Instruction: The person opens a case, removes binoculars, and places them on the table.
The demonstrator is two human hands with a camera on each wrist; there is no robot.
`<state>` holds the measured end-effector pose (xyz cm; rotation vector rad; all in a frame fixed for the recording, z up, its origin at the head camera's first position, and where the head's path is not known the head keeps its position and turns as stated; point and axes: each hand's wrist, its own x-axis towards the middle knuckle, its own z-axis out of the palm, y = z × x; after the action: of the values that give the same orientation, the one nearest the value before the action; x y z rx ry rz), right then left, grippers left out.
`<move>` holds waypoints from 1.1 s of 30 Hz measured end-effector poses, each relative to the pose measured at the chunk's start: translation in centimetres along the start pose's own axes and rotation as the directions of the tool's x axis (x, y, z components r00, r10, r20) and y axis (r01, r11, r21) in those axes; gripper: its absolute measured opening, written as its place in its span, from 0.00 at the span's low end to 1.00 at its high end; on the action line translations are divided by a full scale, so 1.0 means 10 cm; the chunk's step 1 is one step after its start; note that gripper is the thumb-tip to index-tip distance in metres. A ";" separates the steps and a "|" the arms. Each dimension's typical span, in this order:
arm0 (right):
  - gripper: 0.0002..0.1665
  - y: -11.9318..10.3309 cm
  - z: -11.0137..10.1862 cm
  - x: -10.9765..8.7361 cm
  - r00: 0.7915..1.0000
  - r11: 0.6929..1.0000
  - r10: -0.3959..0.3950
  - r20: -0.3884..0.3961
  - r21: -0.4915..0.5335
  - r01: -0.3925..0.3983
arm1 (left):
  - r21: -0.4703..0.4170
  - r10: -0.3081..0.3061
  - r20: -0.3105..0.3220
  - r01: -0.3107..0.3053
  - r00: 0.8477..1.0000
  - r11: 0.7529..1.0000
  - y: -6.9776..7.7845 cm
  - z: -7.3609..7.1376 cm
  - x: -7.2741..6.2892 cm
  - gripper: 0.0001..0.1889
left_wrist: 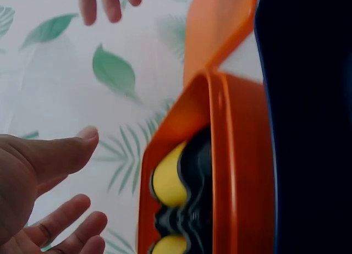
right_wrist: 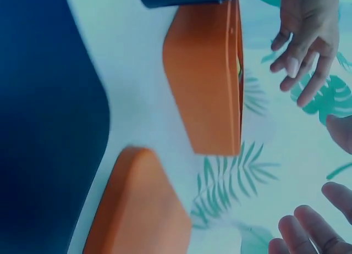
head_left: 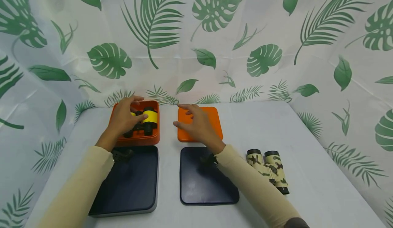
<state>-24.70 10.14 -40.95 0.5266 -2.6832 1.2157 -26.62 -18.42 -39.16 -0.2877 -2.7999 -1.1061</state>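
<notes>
Leaf-print cloth [head_left: 230, 58] behind a white table [head_left: 255, 125]

The cloth rises along the back and both sides, pale, printed with green palm fronds [head_left: 151, 23], broad split leaves [head_left: 218, 6] and small sprigs [head_left: 63, 43]. Faint creases cross it. Light falls softly, and the left side looks greyer.

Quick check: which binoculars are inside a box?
The yellow-and-black binoculars: they sit in the open orange box, while the camouflage binoculars lie directly on the white table.
</notes>
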 end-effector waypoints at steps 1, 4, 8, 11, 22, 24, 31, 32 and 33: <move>0.39 -0.03 0.03 0.02 1.000 1.000 -0.001 0.014 -0.004 0.001 | 0.007 -0.012 0.009 0.012 1.000 1.000 -0.02 -0.03 0.00 0.35; 0.41 -0.11 0.13 0.09 0.998 1.000 -0.009 0.056 -0.025 0.010 | 0.046 -0.043 0.040 0.041 0.998 0.998 -0.08 -0.10 -0.01 0.36; 0.43 -0.20 0.26 0.17 0.994 0.999 -0.035 0.103 -0.037 0.039 | 0.118 -0.074 0.085 0.064 0.994 0.991 -0.16 -0.15 0.00 0.39; 0.45 -0.27 0.36 0.23 0.990 0.998 -0.037 0.138 -0.038 0.043 | 0.178 -0.092 0.103 0.072 0.990 0.981 -0.25 -0.16 0.02 0.41; 0.48 -0.32 0.67 0.46 0.967 0.992 -0.045 0.249 -0.102 0.072 | 0.267 -0.110 0.146 0.068 0.983 0.961 -0.49 -0.15 0.03 0.42; 0.47 -0.33 0.72 0.51 0.964 0.991 -0.043 0.261 -0.110 0.074 | 0.269 -0.115 0.148 0.072 0.982 0.960 -0.51 -0.14 0.03 0.42; 0.47 -0.35 0.90 0.67 0.957 0.971 -0.015 0.289 -0.223 0.083 | 0.289 -0.128 0.157 0.079 0.979 0.954 -0.58 -0.13 0.05 0.41; 0.47 -0.35 0.91 0.68 0.957 0.969 -0.014 0.290 -0.232 0.084 | 0.291 -0.127 0.157 0.077 0.979 0.954 -0.58 -0.13 0.05 0.40; 0.47 -0.35 0.93 0.69 0.957 0.968 -0.014 0.289 -0.238 0.086 | 0.293 -0.126 0.158 0.075 0.979 0.953 -0.58 -0.13 0.05 0.40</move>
<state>-29.75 -0.69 -42.72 0.7782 -2.9801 0.8254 -28.32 -23.36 -41.96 -0.2239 -3.1115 -0.7066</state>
